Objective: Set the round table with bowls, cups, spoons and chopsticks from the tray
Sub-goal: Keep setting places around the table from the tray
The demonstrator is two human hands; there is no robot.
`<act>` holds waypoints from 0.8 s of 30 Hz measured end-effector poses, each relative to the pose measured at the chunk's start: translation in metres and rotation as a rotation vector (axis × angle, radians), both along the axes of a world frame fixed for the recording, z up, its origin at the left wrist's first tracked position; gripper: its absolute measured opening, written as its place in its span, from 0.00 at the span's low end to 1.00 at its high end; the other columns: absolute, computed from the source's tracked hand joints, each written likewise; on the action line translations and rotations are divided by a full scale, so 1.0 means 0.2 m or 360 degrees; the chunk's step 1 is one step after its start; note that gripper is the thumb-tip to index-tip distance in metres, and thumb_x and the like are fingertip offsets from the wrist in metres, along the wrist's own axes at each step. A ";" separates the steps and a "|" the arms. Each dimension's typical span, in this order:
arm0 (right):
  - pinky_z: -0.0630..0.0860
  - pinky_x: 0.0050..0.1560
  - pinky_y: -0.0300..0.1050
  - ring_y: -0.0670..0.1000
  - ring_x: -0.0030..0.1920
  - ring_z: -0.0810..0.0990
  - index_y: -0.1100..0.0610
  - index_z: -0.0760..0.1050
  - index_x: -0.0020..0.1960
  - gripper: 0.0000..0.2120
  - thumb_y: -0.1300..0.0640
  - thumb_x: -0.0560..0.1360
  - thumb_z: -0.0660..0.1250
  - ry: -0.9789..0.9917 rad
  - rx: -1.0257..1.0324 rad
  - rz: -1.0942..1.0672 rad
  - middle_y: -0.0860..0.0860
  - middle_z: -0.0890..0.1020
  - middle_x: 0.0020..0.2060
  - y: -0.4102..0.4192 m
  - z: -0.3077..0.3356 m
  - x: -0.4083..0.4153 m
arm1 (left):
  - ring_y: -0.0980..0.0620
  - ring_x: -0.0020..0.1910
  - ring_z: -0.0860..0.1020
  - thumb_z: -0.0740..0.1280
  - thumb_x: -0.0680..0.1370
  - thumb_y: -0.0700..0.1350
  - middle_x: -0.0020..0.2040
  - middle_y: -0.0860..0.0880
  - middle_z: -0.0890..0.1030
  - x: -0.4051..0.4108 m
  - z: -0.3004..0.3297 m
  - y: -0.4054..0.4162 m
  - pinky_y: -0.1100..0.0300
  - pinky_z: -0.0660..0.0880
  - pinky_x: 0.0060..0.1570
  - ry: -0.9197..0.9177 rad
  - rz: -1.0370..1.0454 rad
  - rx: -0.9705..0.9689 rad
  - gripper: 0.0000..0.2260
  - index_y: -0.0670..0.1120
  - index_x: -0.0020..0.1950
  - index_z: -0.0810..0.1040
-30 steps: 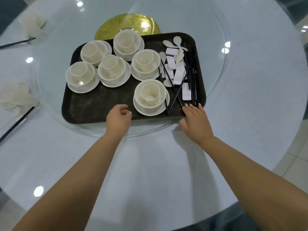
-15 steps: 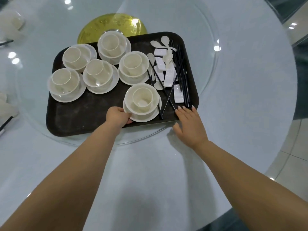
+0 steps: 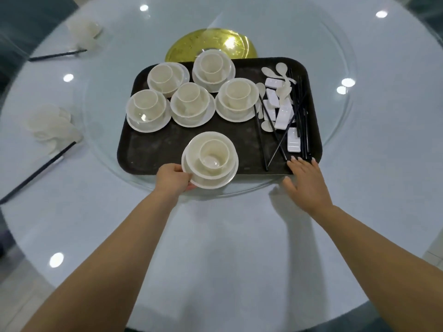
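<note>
Left hand [image 3: 173,179] grips the rim of the near bowl set [image 3: 210,160], fingers curled round the plate edge; the set, cup inside, sits at the tray's [image 3: 153,149] front edge. Right hand [image 3: 306,182] has fingers straight, tips touching the tray's front right corner beside the chopsticks [image 3: 302,121]. Five more bowl sets [image 3: 191,104] sit behind; spoons [image 3: 280,68] far right.
</note>
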State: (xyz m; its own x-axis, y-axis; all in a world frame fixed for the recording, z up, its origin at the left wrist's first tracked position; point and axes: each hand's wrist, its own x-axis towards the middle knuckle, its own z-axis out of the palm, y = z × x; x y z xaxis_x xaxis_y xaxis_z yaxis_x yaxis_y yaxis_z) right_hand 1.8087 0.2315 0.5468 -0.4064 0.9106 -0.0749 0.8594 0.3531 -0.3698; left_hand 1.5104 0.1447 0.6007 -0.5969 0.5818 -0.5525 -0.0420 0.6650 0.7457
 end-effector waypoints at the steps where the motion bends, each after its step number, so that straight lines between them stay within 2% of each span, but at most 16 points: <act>1: 0.47 0.77 0.50 0.55 0.72 0.66 0.63 0.72 0.69 0.21 0.57 0.78 0.62 0.0065 -0.0018 -0.0045 0.58 0.73 0.69 0.00 0.01 -0.02 | 0.49 0.37 0.81 0.68 0.75 0.31 0.39 0.44 0.81 -0.01 0.01 -0.05 0.65 0.77 0.28 -0.0013 0.0005 0.0004 0.07 0.41 0.40 0.79; 3: 0.59 0.72 0.53 0.55 0.63 0.74 0.62 0.77 0.63 0.17 0.57 0.77 0.61 0.0281 -0.0040 -0.0193 0.59 0.79 0.61 -0.03 0.04 -0.06 | 0.48 0.39 0.82 0.68 0.75 0.31 0.42 0.44 0.82 -0.05 0.02 -0.17 0.65 0.78 0.29 -0.0040 0.0041 0.0002 0.06 0.41 0.43 0.80; 5: 0.70 0.61 0.50 0.53 0.56 0.76 0.60 0.79 0.59 0.15 0.57 0.77 0.61 0.0488 -0.0060 -0.0386 0.56 0.82 0.55 -0.08 0.08 -0.12 | 0.47 0.40 0.82 0.70 0.74 0.32 0.42 0.44 0.82 -0.08 0.02 -0.28 0.65 0.78 0.30 -0.0070 0.0079 0.0009 0.06 0.43 0.41 0.80; 7: 0.70 0.57 0.46 0.54 0.58 0.75 0.59 0.78 0.61 0.14 0.58 0.77 0.63 0.0573 -0.0052 -0.0439 0.54 0.81 0.56 -0.16 0.11 -0.19 | 0.47 0.39 0.82 0.71 0.73 0.33 0.42 0.43 0.83 -0.11 0.01 -0.40 0.64 0.78 0.29 -0.0084 0.0104 -0.0008 0.06 0.43 0.41 0.80; 9: 0.68 0.56 0.42 0.54 0.58 0.75 0.58 0.78 0.60 0.13 0.58 0.77 0.65 0.0616 -0.0002 -0.0338 0.53 0.80 0.55 -0.28 0.14 -0.31 | 0.47 0.37 0.82 0.71 0.72 0.33 0.42 0.41 0.82 -0.14 0.00 -0.52 0.64 0.78 0.29 -0.0089 0.0115 -0.0042 0.04 0.41 0.41 0.80; 11: 0.67 0.56 0.41 0.54 0.56 0.76 0.58 0.78 0.59 0.13 0.57 0.76 0.69 0.0688 0.0002 -0.0200 0.52 0.80 0.54 -0.42 0.18 -0.45 | 0.46 0.37 0.82 0.71 0.72 0.32 0.42 0.40 0.82 -0.18 -0.04 -0.63 0.63 0.79 0.30 -0.0108 0.0102 -0.0093 0.03 0.38 0.43 0.80; 13: 0.69 0.56 0.43 0.55 0.54 0.77 0.58 0.78 0.60 0.18 0.53 0.73 0.73 0.0728 -0.0048 -0.0037 0.52 0.80 0.54 -0.56 0.21 -0.59 | 0.45 0.37 0.81 0.70 0.72 0.31 0.42 0.39 0.81 -0.21 -0.07 -0.72 0.61 0.81 0.31 -0.0119 0.0087 -0.0146 0.03 0.37 0.43 0.79; 15: 0.70 0.60 0.47 0.54 0.57 0.75 0.57 0.75 0.65 0.28 0.44 0.70 0.74 0.0674 -0.0188 0.0182 0.52 0.79 0.58 -0.69 0.23 -0.73 | 0.46 0.35 0.80 0.69 0.72 0.30 0.40 0.39 0.81 -0.25 -0.11 -0.80 0.59 0.82 0.33 -0.0115 0.0072 -0.0177 0.04 0.37 0.41 0.79; 18: 0.66 0.65 0.49 0.54 0.64 0.69 0.53 0.64 0.73 0.40 0.34 0.68 0.69 0.0328 -0.0322 0.0457 0.51 0.74 0.66 -0.83 0.20 -0.93 | 0.45 0.35 0.81 0.67 0.72 0.29 0.38 0.39 0.81 -0.30 -0.15 -0.87 0.59 0.82 0.33 -0.0125 0.0091 -0.0196 0.06 0.37 0.40 0.79; 20: 0.65 0.65 0.48 0.54 0.65 0.68 0.52 0.60 0.75 0.42 0.35 0.69 0.69 0.0161 -0.0321 0.0506 0.51 0.71 0.67 -0.89 0.17 -1.01 | 0.46 0.34 0.81 0.67 0.72 0.27 0.35 0.41 0.81 -0.33 -0.17 -0.91 0.59 0.81 0.31 -0.0122 0.0109 -0.0182 0.09 0.40 0.36 0.78; 24: 0.68 0.59 0.48 0.55 0.61 0.69 0.53 0.62 0.73 0.40 0.36 0.68 0.69 0.0060 -0.0245 0.0452 0.52 0.71 0.62 -0.94 0.14 -1.12 | 0.43 0.37 0.82 0.67 0.72 0.29 0.39 0.39 0.82 -0.40 -0.22 -0.97 0.51 0.82 0.41 -0.0088 0.0115 -0.0203 0.07 0.40 0.39 0.78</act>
